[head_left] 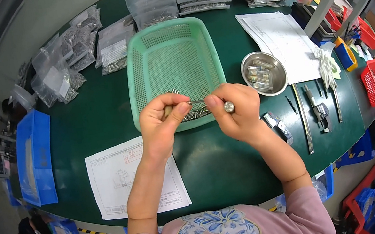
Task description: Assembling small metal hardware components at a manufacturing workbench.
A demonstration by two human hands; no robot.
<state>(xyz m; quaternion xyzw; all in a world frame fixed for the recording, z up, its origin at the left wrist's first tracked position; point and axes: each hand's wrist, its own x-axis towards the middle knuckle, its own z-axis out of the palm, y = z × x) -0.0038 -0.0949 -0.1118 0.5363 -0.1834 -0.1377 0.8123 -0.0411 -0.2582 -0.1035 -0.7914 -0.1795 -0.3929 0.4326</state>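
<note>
Over the near end of a green perforated plastic basket, my two hands are held close together. My left hand is closed, pinching a small metal part between thumb and forefinger. A thin dark rod spans the gap from it to my right hand. My right fingers are closed around that slim metal tool, whose round silver end shows beside the thumb. Most of its handle is hidden. Small cylindrical metal parts lie in the basket's near end, partly covered by my hands.
A metal bowl of clear tubes stands right of the basket. Paper sheets, a micrometer, a steel rule and gloves lie beyond. Bagged metal parts line the back. A drawing and blue bin are left.
</note>
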